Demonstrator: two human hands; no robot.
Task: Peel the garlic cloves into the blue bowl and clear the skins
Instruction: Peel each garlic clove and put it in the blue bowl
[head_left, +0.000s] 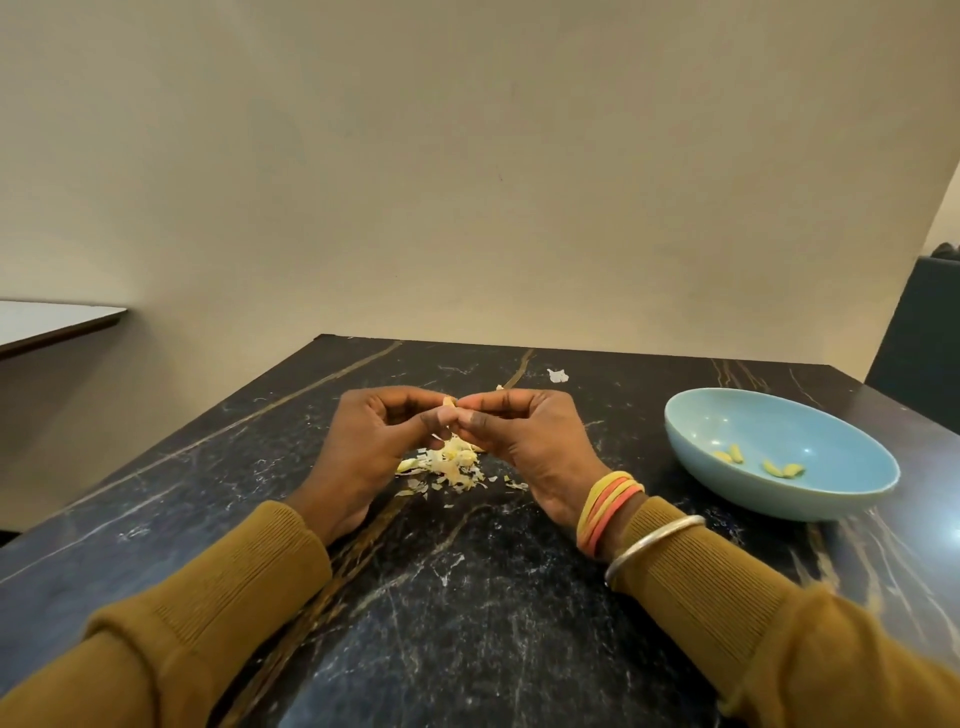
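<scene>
1. Frame centre: left hand (374, 441) and right hand (524, 436) meet, curled fingertips pinching one clove (449, 401).
2. Only its pale tip shows, poking up; long axis hidden.
3. Skins (452, 465) piled just below; bowl (753, 421) at right holds peeled cloves (779, 469).

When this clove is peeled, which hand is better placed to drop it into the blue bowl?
Probably the right hand: the blue bowl stands on its side, nothing between them. The left hand would have to reach across. Both pinch the clove.
</scene>
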